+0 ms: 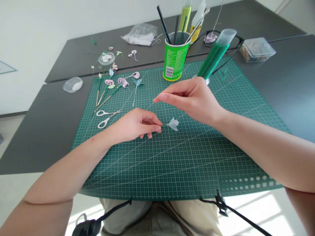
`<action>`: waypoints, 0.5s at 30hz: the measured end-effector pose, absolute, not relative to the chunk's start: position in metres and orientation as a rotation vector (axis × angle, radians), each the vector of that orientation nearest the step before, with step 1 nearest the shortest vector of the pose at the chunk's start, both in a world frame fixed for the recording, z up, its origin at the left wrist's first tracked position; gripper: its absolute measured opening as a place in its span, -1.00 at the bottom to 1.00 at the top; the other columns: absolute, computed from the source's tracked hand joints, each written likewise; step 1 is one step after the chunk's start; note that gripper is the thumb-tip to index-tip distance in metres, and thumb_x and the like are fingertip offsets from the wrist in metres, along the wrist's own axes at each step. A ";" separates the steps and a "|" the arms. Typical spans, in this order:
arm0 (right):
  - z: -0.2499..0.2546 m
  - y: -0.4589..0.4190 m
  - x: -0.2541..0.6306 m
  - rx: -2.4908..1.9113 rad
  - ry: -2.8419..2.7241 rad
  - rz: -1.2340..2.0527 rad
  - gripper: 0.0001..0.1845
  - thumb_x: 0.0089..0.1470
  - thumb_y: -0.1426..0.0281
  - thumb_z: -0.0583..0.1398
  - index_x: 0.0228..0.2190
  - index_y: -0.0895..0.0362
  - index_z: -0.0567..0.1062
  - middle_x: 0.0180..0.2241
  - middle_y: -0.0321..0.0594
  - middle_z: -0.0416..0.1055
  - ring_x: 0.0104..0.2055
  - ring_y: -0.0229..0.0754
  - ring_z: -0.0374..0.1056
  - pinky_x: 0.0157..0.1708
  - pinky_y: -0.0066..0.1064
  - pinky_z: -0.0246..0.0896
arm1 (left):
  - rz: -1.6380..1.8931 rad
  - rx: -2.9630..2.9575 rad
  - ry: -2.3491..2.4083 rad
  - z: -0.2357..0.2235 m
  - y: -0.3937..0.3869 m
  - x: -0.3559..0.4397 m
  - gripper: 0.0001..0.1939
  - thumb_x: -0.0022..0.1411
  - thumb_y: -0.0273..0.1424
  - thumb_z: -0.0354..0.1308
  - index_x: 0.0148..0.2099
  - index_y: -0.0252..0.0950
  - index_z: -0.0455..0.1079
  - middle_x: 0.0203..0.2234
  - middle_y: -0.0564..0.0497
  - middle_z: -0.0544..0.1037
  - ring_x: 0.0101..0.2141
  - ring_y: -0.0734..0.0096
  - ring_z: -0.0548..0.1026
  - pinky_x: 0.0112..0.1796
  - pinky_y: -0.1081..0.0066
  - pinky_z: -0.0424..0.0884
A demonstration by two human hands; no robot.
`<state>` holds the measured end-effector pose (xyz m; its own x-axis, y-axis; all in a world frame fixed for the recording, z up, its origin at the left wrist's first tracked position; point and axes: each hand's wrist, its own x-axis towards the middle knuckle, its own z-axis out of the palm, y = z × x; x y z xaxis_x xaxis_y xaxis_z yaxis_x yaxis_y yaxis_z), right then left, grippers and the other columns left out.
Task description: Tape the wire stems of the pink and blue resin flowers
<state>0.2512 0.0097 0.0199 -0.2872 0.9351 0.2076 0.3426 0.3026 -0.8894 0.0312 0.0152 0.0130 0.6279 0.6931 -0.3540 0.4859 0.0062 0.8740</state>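
Between the thumb and fingers of my left hand [140,126] is the green-wrapped stem of a small pale blue artificial flower [173,124], its petals pointing right. My right hand [189,98] is raised above and to the right of it, thumb and forefinger pinched on a thin thread [150,105] that slants down toward my left hand. Where the thread meets the stem is hidden by my fingers. Both hands are over the green cutting mat [172,167]. White-handled scissors [103,123] lie left of my left hand.
Several finished flowers on sticks [108,82] lie at the mat's upper left. A green can [176,59] with tools stands behind my hands, beside a tube of green thread [214,54]. Petal dishes [73,84], a plastic bag [140,34] and a clear box [257,49] sit farther out.
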 end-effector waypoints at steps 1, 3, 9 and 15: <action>0.019 0.010 0.251 -1.151 -1.794 0.962 -0.70 0.26 0.13 0.34 -0.30 0.09 0.75 -0.55 -0.29 0.35 -0.41 -0.21 0.24 -0.40 -0.29 0.08 | 0.213 1.636 0.988 0.013 0.015 0.031 -0.95 0.22 -0.39 0.36 -0.29 -0.24 0.64 -0.41 0.00 0.72 -0.54 0.46 0.58 -0.62 0.53 0.37; 0.018 0.012 0.251 -1.161 -1.788 0.952 -0.73 0.26 0.17 0.34 -0.29 0.09 0.75 -0.54 -0.30 0.36 -0.41 -0.22 0.23 -0.40 -0.29 0.08 | 0.219 1.619 0.984 0.013 0.014 0.031 -0.96 0.21 -0.39 0.37 -0.29 -0.24 0.62 -0.41 -0.01 0.72 -0.54 0.46 0.57 -0.63 0.53 0.35; 0.010 0.019 0.251 -1.184 -1.786 0.934 -0.78 0.24 0.25 0.35 -0.33 0.12 0.76 -0.52 -0.27 0.45 -0.45 -0.26 0.18 -0.43 -0.31 0.04 | 0.253 1.592 1.003 0.015 0.013 0.033 -0.91 0.16 -0.40 0.40 -0.33 -0.26 0.56 -0.42 -0.03 0.71 -0.53 0.46 0.57 -0.63 0.54 0.33; 0.004 0.025 0.252 -1.204 -1.807 0.957 -0.78 0.24 0.27 0.35 -0.34 0.11 0.77 -0.52 -0.27 0.48 -0.45 -0.26 0.18 -0.42 -0.31 0.05 | 0.303 1.619 0.986 0.012 0.015 0.032 -0.89 0.14 -0.38 0.44 -0.33 -0.25 0.57 -0.47 0.01 0.68 -0.48 0.42 0.60 -0.54 0.49 0.40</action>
